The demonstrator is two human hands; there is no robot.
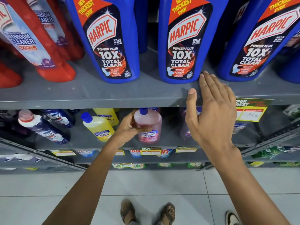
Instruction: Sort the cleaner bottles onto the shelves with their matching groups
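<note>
My left hand (129, 125) grips a pink Lysol bottle (150, 127) with a blue cap, upright on the lower grey shelf (170, 144). To its left stand two yellow Lysol bottles (98, 127), and a purple bottle (185, 130) is partly hidden behind my right hand. My right hand (212, 111) hovers flat and open in front of the upper shelf edge (97, 101), fingertips close to the base of the middle blue Harpic bottle (183, 43). Two more blue Harpic bottles (107, 41) (258, 44) flank it.
Red bathroom cleaner bottles (40, 46) fill the upper shelf's left end. Dark blue Domex bottles (52, 127) stand at the lower left. Yellow price tags (250, 112) hang on the shelf edges. Detergent packs (136, 152) sit below. My sandalled feet (147, 213) rest on white floor tiles.
</note>
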